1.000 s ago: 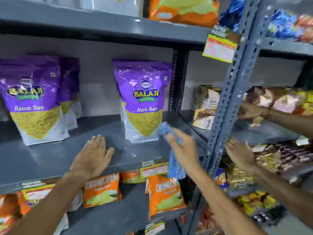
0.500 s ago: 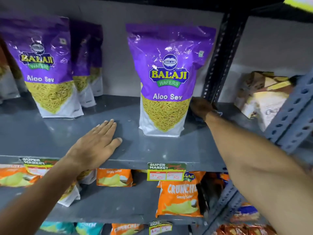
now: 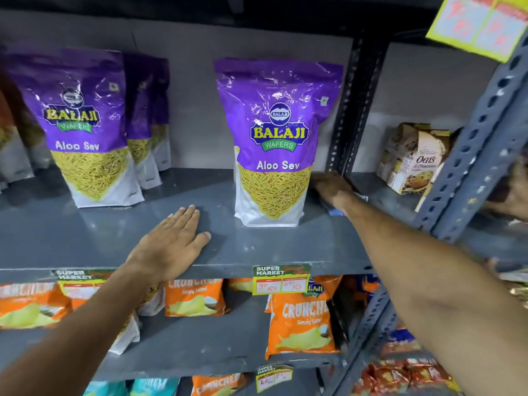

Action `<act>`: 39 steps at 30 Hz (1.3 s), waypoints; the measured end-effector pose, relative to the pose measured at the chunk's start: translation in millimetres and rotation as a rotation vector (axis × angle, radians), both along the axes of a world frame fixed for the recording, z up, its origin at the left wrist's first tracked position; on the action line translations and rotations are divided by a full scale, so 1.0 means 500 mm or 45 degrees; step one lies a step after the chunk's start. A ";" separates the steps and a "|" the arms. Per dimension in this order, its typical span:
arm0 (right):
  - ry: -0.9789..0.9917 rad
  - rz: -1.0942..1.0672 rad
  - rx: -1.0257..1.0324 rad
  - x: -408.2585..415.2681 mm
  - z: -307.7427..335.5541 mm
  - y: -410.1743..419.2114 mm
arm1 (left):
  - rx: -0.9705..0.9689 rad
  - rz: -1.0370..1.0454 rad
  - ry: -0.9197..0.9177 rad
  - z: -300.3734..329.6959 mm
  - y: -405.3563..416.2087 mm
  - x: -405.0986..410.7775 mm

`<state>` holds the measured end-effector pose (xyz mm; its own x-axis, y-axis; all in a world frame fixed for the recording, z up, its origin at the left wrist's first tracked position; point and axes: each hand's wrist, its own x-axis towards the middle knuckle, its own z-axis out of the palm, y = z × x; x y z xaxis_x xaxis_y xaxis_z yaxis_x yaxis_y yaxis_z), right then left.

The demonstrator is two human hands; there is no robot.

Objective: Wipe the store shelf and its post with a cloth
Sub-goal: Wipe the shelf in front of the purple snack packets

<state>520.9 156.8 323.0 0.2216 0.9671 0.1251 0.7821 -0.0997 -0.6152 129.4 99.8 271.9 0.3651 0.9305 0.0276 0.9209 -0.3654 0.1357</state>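
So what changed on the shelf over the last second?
The right hand carried the blue cloth from the shelf's front edge to the back corner beside the dark slotted post. The left hand stayed flat on the grey metal shelf; the purple snack bags stayed upright.

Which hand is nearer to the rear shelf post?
Right. The right hand presses the cloth at the rear shelf post base; the left hand lies flat farther left.
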 end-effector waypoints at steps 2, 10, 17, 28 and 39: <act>0.000 0.018 0.001 -0.011 -0.004 -0.042 | -0.003 -0.016 0.026 0.005 -0.004 0.002; -0.196 -0.162 -0.110 -0.072 -0.017 -0.228 | -0.007 -0.086 0.007 0.020 -0.019 0.001; -0.308 0.058 -0.157 -0.143 -0.003 -0.371 | -0.009 -0.097 -0.086 0.010 -0.011 -0.006; -0.497 -0.262 -0.029 -0.084 -0.043 -0.300 | 0.020 -0.058 -0.104 0.002 -0.002 -0.004; -0.753 -0.280 0.373 -0.311 -0.121 -0.350 | 0.013 -0.060 -0.010 -0.004 0.006 0.000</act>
<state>365.4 -18.3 262.5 0.2228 0.8152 0.5345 0.9748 -0.1891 -0.1179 129.2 102.8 270.1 0.4084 0.9119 0.0399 0.9015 -0.4098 0.1392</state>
